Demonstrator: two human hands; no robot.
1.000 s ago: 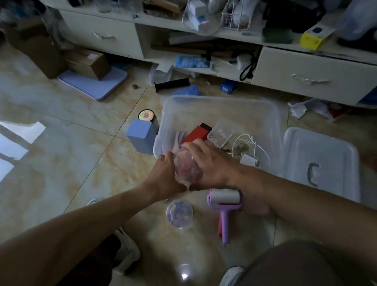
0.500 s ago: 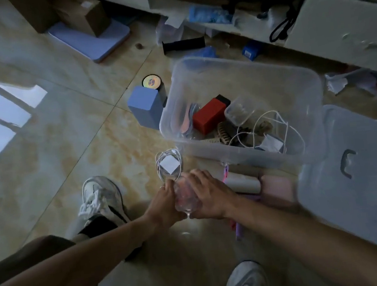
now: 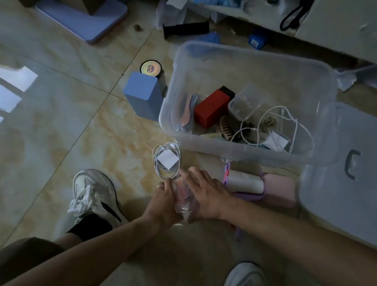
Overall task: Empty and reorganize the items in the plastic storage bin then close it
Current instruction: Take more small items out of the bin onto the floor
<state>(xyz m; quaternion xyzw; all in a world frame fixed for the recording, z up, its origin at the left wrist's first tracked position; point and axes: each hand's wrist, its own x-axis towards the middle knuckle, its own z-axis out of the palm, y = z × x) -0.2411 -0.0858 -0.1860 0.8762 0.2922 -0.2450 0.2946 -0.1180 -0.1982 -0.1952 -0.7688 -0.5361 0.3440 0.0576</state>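
Note:
The clear plastic storage bin [image 3: 243, 53] stands open on the tiled floor, its lid [image 3: 356, 195] lying flat to the right. Inside are a red box [image 3: 211, 107], a small clear tub [image 3: 246, 104], a hair claw [image 3: 224, 128] and a white charger cable [image 3: 275, 140]. In front of the bin, my left hand [image 3: 163, 201] and right hand [image 3: 205, 193] flank a small clear container [image 3: 184, 199] low at the floor. Both hands touch its sides with fairly straight fingers.
A coiled white cable with adapter [image 3: 167, 160] lies just beyond my hands. A lint roller [image 3: 242, 181] and pink case [image 3: 278, 189] lie to the right. A blue box [image 3: 143, 96] and round tin [image 3: 151, 68] stand left of the bin. My shoes [image 3: 95, 192] are close by.
Both hands carried the small clear container from over the bin down to the floor in front of it. Their fingers went from curled round it to straighter.

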